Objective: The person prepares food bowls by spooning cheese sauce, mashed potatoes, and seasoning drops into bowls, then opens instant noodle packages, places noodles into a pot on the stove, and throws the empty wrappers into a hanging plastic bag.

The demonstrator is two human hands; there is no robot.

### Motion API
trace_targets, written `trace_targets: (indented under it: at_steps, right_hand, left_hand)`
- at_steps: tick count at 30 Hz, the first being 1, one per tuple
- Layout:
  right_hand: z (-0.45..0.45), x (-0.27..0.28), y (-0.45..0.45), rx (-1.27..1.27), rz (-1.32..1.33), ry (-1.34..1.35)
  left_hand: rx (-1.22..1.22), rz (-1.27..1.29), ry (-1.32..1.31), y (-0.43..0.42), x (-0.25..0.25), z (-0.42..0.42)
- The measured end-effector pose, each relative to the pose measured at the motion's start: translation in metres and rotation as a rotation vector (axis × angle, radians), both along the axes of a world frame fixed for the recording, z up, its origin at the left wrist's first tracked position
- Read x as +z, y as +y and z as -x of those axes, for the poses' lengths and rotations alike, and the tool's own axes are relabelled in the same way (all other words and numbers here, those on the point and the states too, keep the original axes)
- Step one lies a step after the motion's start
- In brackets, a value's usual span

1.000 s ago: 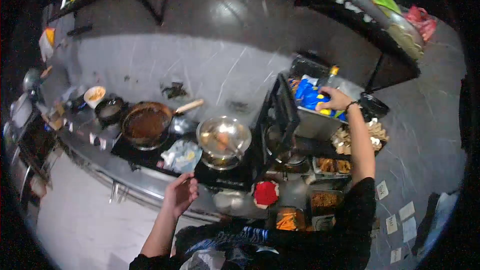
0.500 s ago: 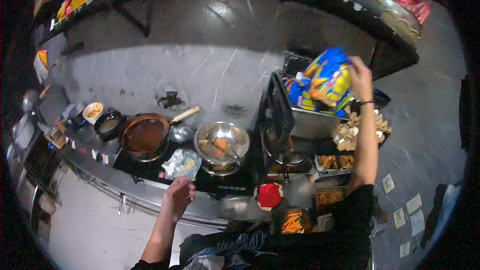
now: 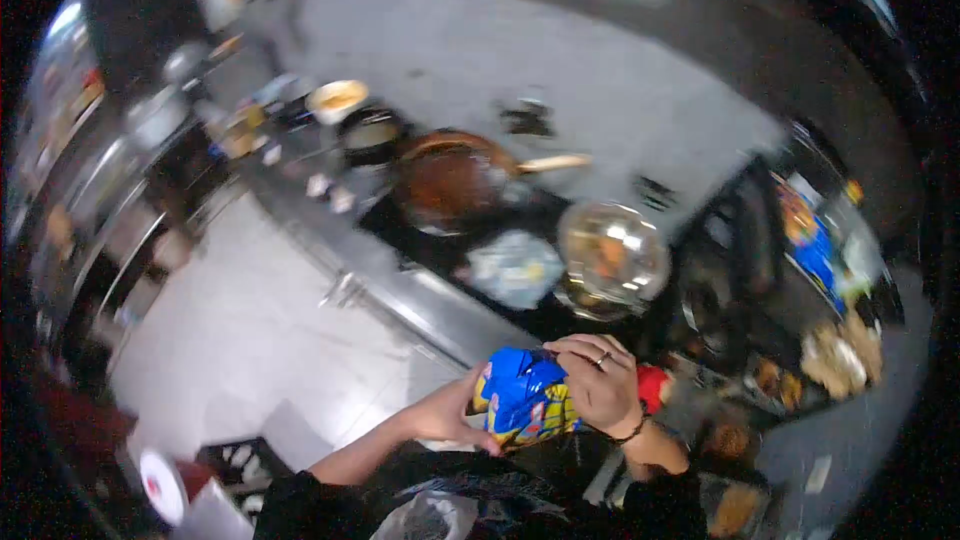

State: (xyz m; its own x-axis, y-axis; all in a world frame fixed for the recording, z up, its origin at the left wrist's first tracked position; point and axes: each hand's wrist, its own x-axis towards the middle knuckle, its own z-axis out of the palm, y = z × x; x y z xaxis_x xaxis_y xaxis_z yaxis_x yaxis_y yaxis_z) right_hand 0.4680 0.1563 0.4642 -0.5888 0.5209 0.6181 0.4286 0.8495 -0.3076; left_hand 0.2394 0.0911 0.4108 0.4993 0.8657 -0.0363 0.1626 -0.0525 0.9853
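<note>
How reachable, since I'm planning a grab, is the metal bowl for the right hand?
Probably yes, once the right hand leaves the blue packet: nothing visible blocks its way to the metal bowl.

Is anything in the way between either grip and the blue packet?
Nothing visible is: the left grip and right grip both hold the blue packet directly. The red object shows past the right grip, not between it and the packet.

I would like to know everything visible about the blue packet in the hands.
The packet is shiny blue and yellow, creased, apparently of soft plastic film. It sits low near the middle of the view, held between the left hand and the right hand, which partly covers it. Blur hides its lettering; I cannot tell whether it is open.
</note>
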Motion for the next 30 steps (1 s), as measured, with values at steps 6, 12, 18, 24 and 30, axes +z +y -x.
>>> trace_targets:
  at_steps: [6, 12, 18, 24, 30]
  right_hand:
    - [0.218, -0.088, -0.022, 0.033, 0.747, 0.185]
    - [0.409, -0.124, -0.054, 0.523, 0.831, -0.17]
    - [0.519, -0.166, -0.094, 0.59, 1.021, -0.068]
    - [0.604, -0.232, -0.053, 0.519, 1.332, -0.314]
    - [0.695, -0.246, 0.046, 0.259, 1.75, 0.457]
  left_hand:
    - [0.649, 0.235, -0.515, -0.1, -0.098, 0.129]
    - [1.097, 0.325, -0.548, -0.205, -0.143, 0.271]
    - [1.531, 0.112, -0.598, -0.242, -0.131, 0.343]
    - [1.737, 0.213, -0.454, -0.225, -0.152, 0.419]
    - [1.879, 0.22, -0.527, -0.157, -0.144, 0.542]
